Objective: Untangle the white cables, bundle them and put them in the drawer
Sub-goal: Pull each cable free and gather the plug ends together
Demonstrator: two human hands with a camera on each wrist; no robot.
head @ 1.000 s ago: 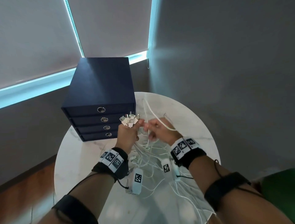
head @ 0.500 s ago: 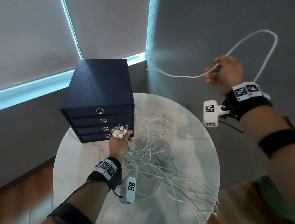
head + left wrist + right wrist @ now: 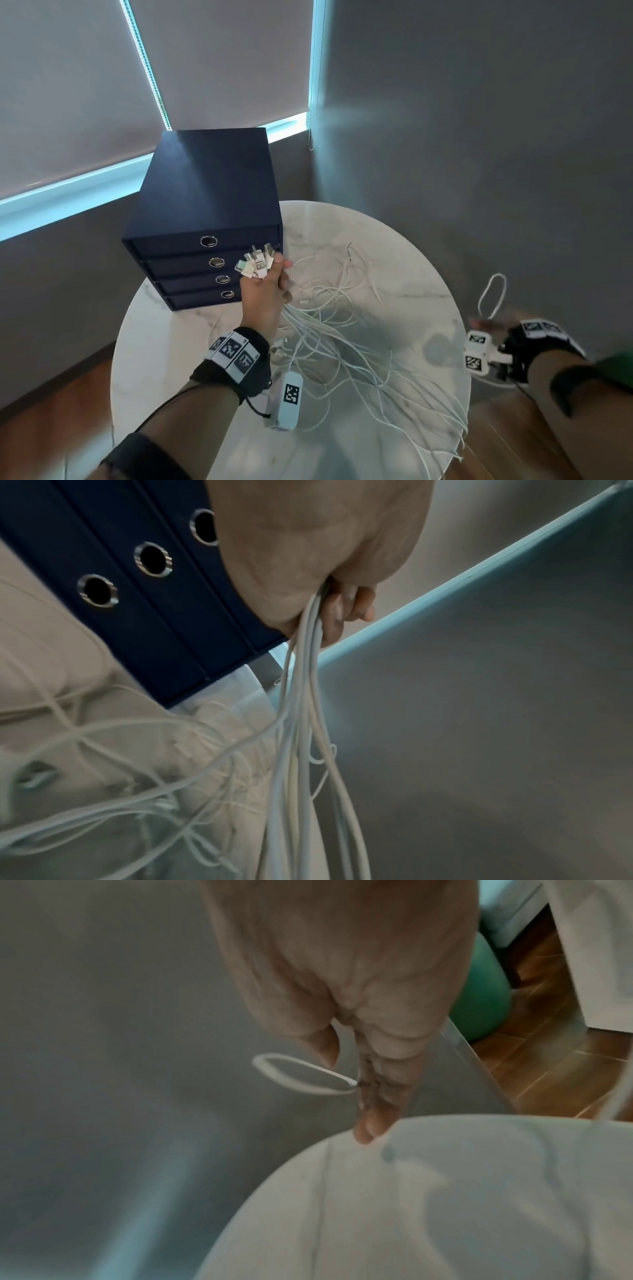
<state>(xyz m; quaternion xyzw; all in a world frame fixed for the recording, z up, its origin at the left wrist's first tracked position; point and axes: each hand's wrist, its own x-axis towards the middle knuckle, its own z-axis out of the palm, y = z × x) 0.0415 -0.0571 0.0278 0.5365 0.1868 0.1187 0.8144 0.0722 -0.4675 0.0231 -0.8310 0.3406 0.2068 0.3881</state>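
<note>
My left hand (image 3: 265,298) grips a bunch of white cables just below their USB plugs (image 3: 257,265), which fan out above the fist in front of the navy drawer unit (image 3: 205,192). All of its drawers are closed. The cables (image 3: 342,342) trail from the fist in a loose tangle across the round marble table (image 3: 164,359) and over its near right edge. In the left wrist view the curled fingers (image 3: 349,607) close on the strands (image 3: 301,696). My right hand (image 3: 486,323) is blurred at the table's right edge, and a single cable loop (image 3: 493,296) (image 3: 291,1077) stands up from its fingers (image 3: 377,1091).
The drawer unit fills the table's back left. A grey wall stands close behind and to the right of the table. A green ball (image 3: 479,988) lies on the wooden floor (image 3: 51,428) at the right. Window blinds hang behind the unit.
My right hand first pulled one cable up and out to the right, then swung down to the table's right edge with a loop of it. The left hand kept its grip on the plug ends.
</note>
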